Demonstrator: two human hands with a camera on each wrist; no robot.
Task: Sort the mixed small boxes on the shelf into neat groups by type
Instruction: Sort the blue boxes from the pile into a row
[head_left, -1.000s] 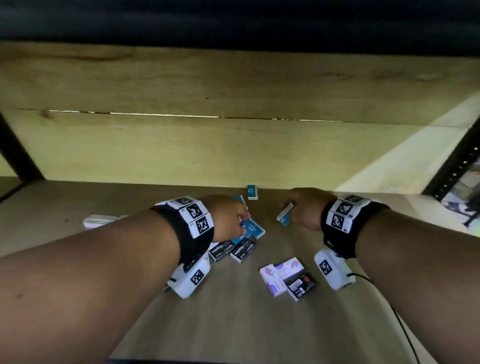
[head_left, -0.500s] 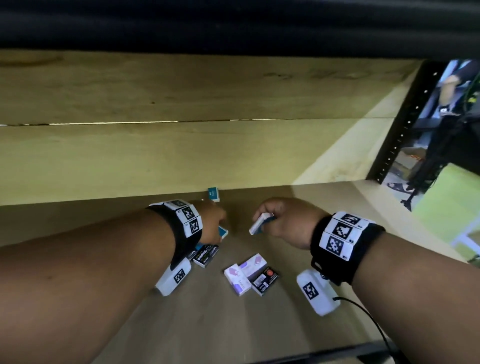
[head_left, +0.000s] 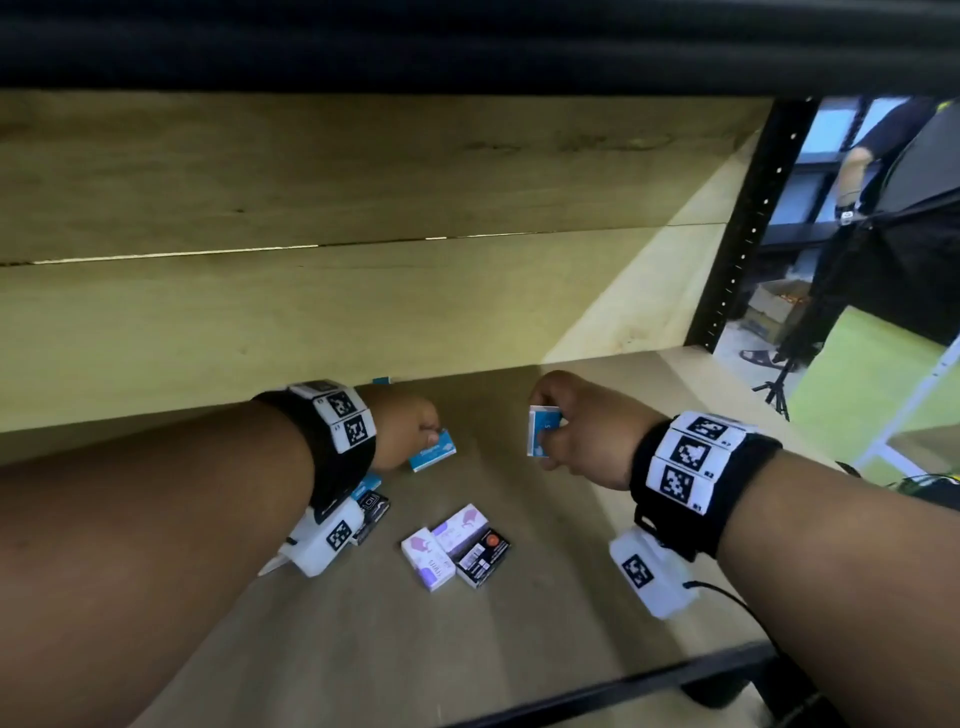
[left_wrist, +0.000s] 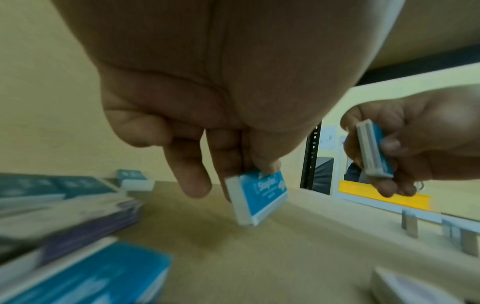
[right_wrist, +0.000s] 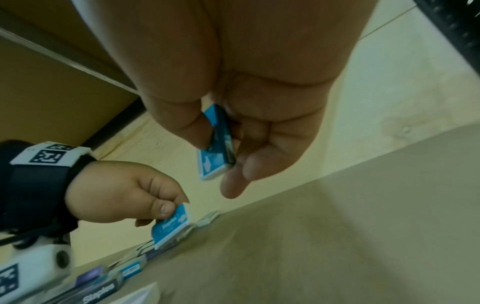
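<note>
Blue boxes fill both hands: left hand (head_left: 410, 434) pinches one (head_left: 432, 456), right hand (head_left: 582, 431) grips another (head_left: 543, 430). Best stacked squarely together, edges aligned, well away from the purple boxes (head_left: 441, 545).

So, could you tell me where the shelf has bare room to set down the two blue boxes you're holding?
Bare wood lies right of the pink-and-white boxes, under and beyond the right hand with its blue box, out to the shelf end. The front strip is bare too. It is crowded under the left hand and its blue box, around the black boxes.
</note>
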